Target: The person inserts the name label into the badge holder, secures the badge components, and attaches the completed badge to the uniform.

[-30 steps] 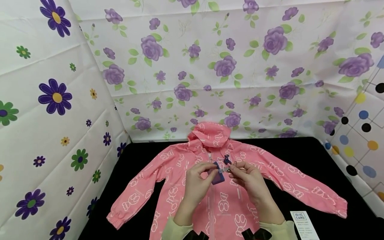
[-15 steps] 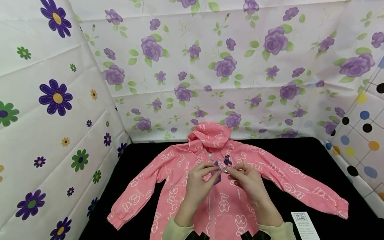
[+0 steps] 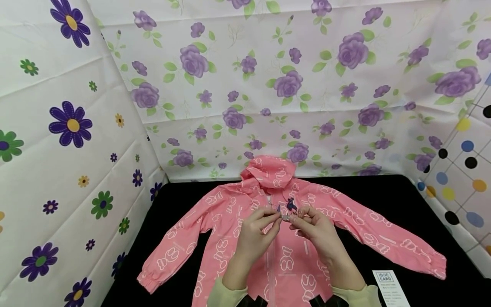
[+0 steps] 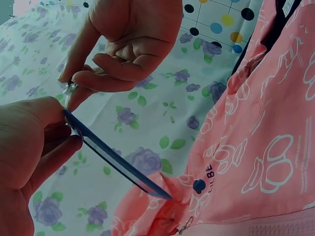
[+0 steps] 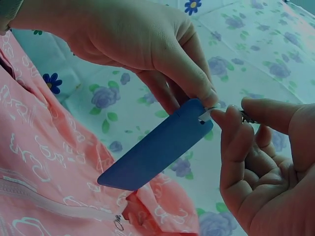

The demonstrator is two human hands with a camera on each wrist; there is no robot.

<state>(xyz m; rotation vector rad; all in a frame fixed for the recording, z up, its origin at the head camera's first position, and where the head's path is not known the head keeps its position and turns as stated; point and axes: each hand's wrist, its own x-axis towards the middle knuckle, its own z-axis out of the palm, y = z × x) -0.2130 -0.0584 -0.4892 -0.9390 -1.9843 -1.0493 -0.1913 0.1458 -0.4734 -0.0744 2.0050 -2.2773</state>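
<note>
A flat blue badge holder (image 5: 157, 147) hangs tilted in front of a pink hooded jacket (image 3: 222, 213) with white line prints. My left hand (image 3: 253, 234) pinches the holder's slotted top edge between thumb and fingers. Across from it, my right hand (image 3: 318, 234) pinches a small metal clip (image 4: 71, 89) on a short clear strap that runs through the slot. Between the fingertips of both hands, part of the strap shows in the right wrist view. From the head, only a corner of the holder is visible, as it stands nearly edge-on behind the left fingers.
The jacket lies spread on a black tabletop (image 3: 368, 196), sleeves out to both sides. At the front right lies a white card (image 3: 389, 288) printed "ID/IC CARD". Flowered and dotted cloth walls (image 3: 230, 140) close in the back and sides.
The badge holder has turned from showing its face to nearly edge-on in the head view. My fingertips have shifted slightly around the strap, while the jacket and white card stay put.
</note>
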